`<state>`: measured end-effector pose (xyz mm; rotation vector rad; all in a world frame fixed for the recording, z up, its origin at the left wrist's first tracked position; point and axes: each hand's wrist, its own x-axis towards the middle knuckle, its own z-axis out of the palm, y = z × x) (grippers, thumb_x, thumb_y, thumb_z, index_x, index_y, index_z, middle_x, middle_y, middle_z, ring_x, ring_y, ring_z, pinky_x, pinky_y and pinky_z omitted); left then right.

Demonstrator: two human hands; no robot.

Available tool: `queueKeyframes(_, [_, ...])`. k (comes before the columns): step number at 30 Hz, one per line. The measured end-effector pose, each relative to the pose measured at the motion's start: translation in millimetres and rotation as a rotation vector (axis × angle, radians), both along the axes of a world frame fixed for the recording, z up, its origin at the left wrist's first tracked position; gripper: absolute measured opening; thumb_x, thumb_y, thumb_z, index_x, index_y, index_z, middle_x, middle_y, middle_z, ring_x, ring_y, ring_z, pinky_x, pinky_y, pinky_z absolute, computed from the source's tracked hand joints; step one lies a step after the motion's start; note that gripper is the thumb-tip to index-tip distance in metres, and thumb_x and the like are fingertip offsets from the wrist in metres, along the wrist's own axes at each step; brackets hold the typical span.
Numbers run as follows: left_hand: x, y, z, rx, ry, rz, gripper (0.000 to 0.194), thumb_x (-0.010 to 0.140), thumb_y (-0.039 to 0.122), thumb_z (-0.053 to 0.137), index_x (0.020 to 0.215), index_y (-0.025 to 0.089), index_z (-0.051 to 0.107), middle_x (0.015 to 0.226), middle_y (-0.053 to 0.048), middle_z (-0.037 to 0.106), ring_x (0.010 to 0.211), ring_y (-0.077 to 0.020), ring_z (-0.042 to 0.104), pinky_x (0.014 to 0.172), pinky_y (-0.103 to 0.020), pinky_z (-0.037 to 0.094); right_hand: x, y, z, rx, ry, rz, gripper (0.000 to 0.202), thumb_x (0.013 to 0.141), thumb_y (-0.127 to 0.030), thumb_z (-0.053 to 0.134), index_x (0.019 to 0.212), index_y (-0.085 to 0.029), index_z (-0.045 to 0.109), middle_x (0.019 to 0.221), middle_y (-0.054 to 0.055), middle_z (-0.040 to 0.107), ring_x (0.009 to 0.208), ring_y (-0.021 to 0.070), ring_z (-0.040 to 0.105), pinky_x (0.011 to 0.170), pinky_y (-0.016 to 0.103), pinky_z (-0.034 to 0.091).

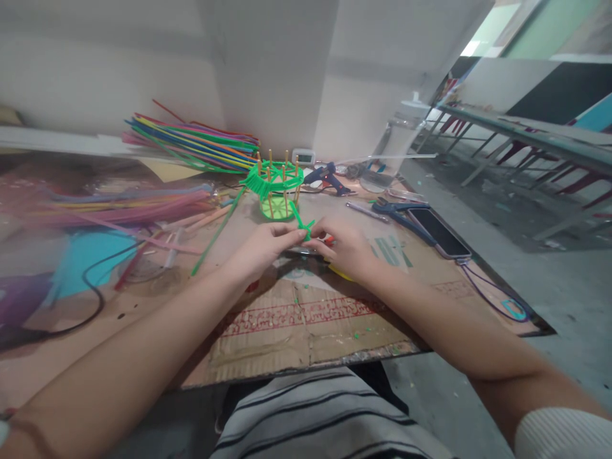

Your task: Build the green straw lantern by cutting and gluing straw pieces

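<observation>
Between my fingertips is a small piece of bent green pipe cleaner (302,223), with short ends sticking up. My left hand (273,243) pinches it from the left side. From the right, my right hand (342,245) grips the same piece with thumb and fingers. Just behind them stands a green round frame (275,180) with upright wooden sticks, pipe cleaner wrapped around part of its upper ring. Its lower disc (277,207) is pale green. Something yellow (340,272) lies partly hidden under my right hand.
Bundled coloured pipe cleaners (191,143) lie at the back left. A blue glue gun (329,178), a clear water bottle (394,143), scissors or pliers with dark handles (404,217) and a phone (440,233) sit toward the right. Printed cardboard (268,344) covers the table front.
</observation>
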<state>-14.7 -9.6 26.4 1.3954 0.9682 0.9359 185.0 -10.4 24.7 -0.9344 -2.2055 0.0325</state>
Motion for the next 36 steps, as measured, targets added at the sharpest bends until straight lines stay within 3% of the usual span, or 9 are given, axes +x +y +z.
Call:
queueKeyframes(9, [-5, 3, 6.0, 0.074, 0.168, 0.003, 0.033, 0.078, 0.048, 0.070, 0.082, 0.016, 0.076, 0.079, -0.003, 0.073, 0.071, -0.0165, 0.061, 0.068, -0.027, 0.043, 1, 0, 3.3, -0.017, -0.089, 0.049, 0.027, 0.092, -0.048, 0.063, 0.086, -0.021, 0.066, 0.083, 0.006, 0.069, 0.080, 0.0206, 0.060, 0.076, 0.033, 0.040])
queueKeyframes(15, [-5, 1, 10.3, 0.096, 0.271, 0.015, 0.031, 0.078, 0.047, 0.070, 0.080, 0.017, 0.077, 0.077, -0.002, 0.073, 0.069, -0.0163, 0.060, 0.067, -0.027, 0.041, 3, 2, 3.6, 0.049, -0.099, 0.097, 0.022, 0.095, -0.040, 0.061, 0.089, -0.019, 0.066, 0.082, 0.007, 0.070, 0.077, 0.0202, 0.061, 0.072, 0.032, 0.040])
queueKeyframes(26, [-4, 0, 10.0, 0.082, 0.241, 0.026, 0.032, 0.076, 0.049, 0.070, 0.079, 0.017, 0.076, 0.075, -0.003, 0.072, 0.068, -0.0164, 0.058, 0.064, -0.027, 0.040, 3, 2, 2.0, -0.087, -0.053, 0.058, 0.030, 0.089, -0.051, 0.065, 0.090, -0.021, 0.065, 0.085, 0.005, 0.069, 0.076, 0.0187, 0.059, 0.073, 0.031, 0.040])
queueKeyframes(36, [0, 0, 0.3, 0.072, 0.200, -0.008, 0.034, 0.076, 0.050, 0.069, 0.077, 0.017, 0.075, 0.070, -0.002, 0.070, 0.066, -0.0155, 0.057, 0.062, -0.026, 0.040, 1, 0, -0.3, -0.008, -0.139, 0.029, 0.027, 0.092, -0.047, 0.063, 0.083, -0.021, 0.063, 0.081, 0.005, 0.068, 0.078, 0.0201, 0.058, 0.074, 0.032, 0.037])
